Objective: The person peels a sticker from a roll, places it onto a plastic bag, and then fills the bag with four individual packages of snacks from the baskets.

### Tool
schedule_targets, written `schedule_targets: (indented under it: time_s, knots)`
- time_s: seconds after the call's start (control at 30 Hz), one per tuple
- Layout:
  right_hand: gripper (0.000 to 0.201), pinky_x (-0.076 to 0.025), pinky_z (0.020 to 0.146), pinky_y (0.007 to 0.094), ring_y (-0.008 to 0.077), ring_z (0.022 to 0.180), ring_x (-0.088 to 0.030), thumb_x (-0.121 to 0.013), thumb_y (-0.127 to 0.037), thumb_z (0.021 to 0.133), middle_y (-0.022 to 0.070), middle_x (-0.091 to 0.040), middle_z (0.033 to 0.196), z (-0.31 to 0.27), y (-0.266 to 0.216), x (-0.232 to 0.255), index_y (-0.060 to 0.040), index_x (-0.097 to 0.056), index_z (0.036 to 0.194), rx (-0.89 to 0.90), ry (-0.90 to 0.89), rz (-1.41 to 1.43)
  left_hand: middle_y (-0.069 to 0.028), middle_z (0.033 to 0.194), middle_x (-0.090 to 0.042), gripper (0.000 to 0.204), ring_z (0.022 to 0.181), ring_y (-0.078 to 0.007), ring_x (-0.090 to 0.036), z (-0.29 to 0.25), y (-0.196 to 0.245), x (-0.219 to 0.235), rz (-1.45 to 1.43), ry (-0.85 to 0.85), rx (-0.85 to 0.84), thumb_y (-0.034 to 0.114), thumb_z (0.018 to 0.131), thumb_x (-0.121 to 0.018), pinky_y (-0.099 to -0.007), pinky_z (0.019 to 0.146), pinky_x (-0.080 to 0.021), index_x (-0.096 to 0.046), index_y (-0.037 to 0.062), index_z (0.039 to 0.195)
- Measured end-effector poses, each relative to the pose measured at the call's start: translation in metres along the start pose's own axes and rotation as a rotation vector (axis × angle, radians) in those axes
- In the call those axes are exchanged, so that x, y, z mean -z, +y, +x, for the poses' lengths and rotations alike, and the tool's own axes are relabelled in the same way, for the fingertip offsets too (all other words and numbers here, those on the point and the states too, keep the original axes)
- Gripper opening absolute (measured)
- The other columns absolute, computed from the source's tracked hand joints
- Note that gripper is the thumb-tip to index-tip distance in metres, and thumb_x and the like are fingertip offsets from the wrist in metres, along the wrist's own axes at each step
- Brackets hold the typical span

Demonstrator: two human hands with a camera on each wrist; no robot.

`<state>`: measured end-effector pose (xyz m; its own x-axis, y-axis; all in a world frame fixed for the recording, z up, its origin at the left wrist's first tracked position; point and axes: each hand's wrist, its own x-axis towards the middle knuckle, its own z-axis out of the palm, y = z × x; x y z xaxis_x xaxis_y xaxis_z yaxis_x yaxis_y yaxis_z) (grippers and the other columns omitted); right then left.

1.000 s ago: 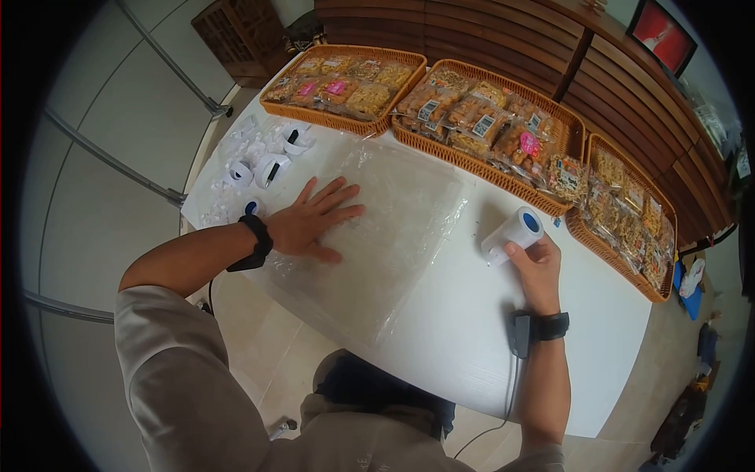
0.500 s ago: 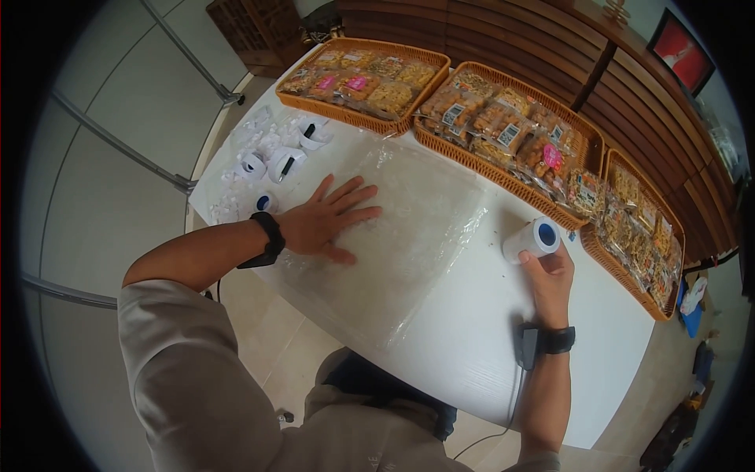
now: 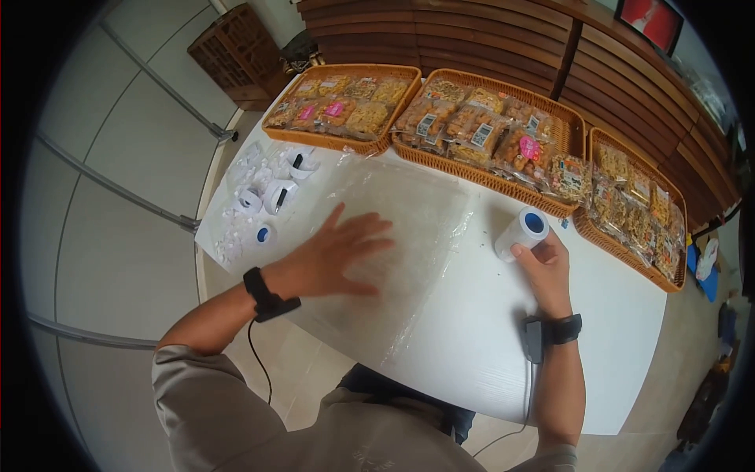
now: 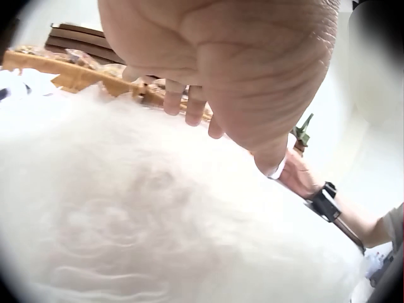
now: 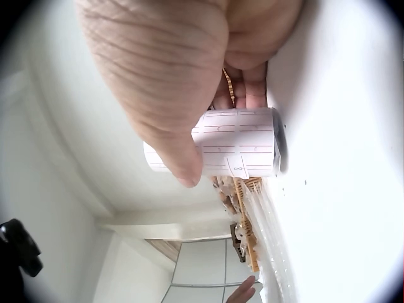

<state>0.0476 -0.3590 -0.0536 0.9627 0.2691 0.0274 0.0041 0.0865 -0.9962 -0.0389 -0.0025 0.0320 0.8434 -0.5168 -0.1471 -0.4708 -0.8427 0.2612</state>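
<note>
A clear plastic sheet lies on the white table. Over its left part the left hand hovers with spread fingers, slightly blurred; in the left wrist view the palm is above the film, holding nothing. On the right, the right hand grips a white roll with a blue core, standing on the table. The right wrist view shows the thumb and fingers of the right hand around the label roll, which has red printed lines.
Three wicker baskets of packaged snacks line the table's back edge. At the left lie crumpled white paper scraps, curled paper strips and a small blue-cored roll. A cable hangs from the right wrist device.
The left hand has lifted off the plastic sheet and shifted slightly toward the person. The right hand still grips the roll in about the same place. The head view has shifted.
</note>
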Motion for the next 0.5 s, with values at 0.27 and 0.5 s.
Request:
schedule_targets:
  time_s: [0.27, 0.5]
  knots:
    - [0.049, -0.045, 0.104, 0.0349, 0.0171, 0.114, -0.059, -0.079, -0.009, 0.085, 0.0067, -0.065, 0.122, 0.001, 0.001, 0.001, -0.0005, -0.059, 0.129, -0.019, -0.009, 0.004, -0.0125, 0.111, -0.054, 0.059, 0.100, -0.0281, -0.056, -0.007, 0.090, -0.044, -0.049, 0.118, 0.105, 0.048, 0.082, -0.074, -0.0445, 0.089, -0.042, -0.053, 0.0034, 0.115]
    - [0.048, -0.045, 0.104, 0.0346, 0.0165, 0.113, -0.060, -0.079, -0.009, 0.085, 0.0067, -0.066, 0.121, 0.001, 0.003, 0.002, -0.0004, -0.060, 0.129, -0.017, -0.012, 0.002, -0.0099, 0.096, -0.059, 0.029, 0.087, -0.0304, -0.060, 0.000, 0.087, -0.056, -0.072, 0.119, 0.184, 0.026, 0.089, -0.067, -0.0427, 0.075, -0.046, -0.052, 0.0058, 0.102]
